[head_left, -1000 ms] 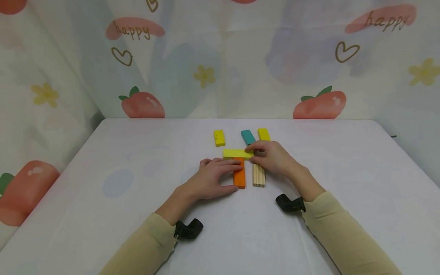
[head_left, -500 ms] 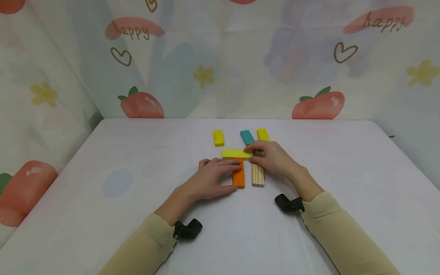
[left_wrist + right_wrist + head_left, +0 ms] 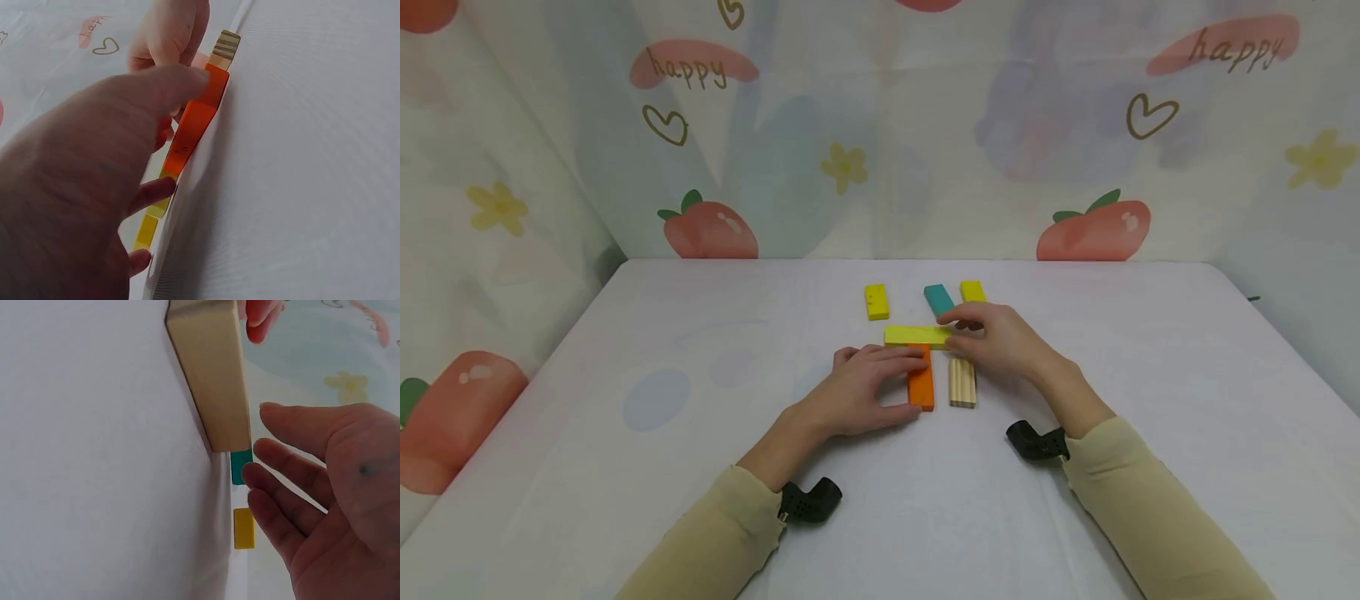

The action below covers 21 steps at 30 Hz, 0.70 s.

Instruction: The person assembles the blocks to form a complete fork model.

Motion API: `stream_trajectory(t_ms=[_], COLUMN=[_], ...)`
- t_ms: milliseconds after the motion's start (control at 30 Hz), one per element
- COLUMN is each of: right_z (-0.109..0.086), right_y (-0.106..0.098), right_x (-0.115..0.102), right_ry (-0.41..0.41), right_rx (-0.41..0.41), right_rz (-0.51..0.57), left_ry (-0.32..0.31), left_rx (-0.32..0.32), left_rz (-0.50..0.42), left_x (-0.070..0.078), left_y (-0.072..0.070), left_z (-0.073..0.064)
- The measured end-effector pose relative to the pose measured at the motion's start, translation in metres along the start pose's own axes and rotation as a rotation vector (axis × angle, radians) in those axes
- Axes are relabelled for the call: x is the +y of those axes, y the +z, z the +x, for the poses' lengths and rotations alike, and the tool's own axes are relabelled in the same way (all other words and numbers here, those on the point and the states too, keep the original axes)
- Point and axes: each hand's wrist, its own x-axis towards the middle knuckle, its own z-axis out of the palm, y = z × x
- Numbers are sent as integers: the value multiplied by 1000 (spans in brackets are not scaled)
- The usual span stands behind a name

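My left hand (image 3: pixel 857 393) holds an orange wooden block (image 3: pixel 922 390), thumb by its near end and fingers over its upper part. Past the far end of the orange block, a yellow-green block (image 3: pixel 913 335) lies crosswise. My right hand (image 3: pixel 1011 343) hovers at that block's right end, thumb and fingers spread apart with nothing between them. Just below this hand is a plain striped wooden block (image 3: pixel 962 383), parallel to the orange one. In the right wrist view the plain block (image 3: pixel 212 381) stands apart from my right fingertips (image 3: pixel 265 412).
Farther back lie a yellow block (image 3: pixel 876 302), a teal block (image 3: pixel 937 298) and a second yellow block (image 3: pixel 972 291), partly behind my right hand. A patterned cloth backdrop (image 3: pixel 925 208) rises at the white table's (image 3: pixel 625 500) far edge. Black cameras (image 3: pixel 811 500) sit at both wrists.
My right thumb and fingers have parted from the yellow-green block's right end, and the hand has shifted slightly right and away. My left hand stays on the orange block.
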Motion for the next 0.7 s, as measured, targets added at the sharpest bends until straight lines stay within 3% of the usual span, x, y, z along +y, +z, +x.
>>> stream_trajectory(t_ms=[233, 333, 500, 700], right_z=[-6, -6, -13, -29], right_y=[-7, -6, -6, -5], right_x=[1, 0, 0, -1], right_ry=[-14, -37, -69, -101], right_rx=[11, 8, -10, -13], right_rz=[36, 36, 24, 27], left_ry=[-5, -21, -57, -23], left_rx=[206, 262, 255, 238], left_rz=[-59, -76, -131, -135], left_x=[-3, -9, -19, -26], left_y=[-2, -3, -4, -6], left_z=[1, 3, 8, 19])
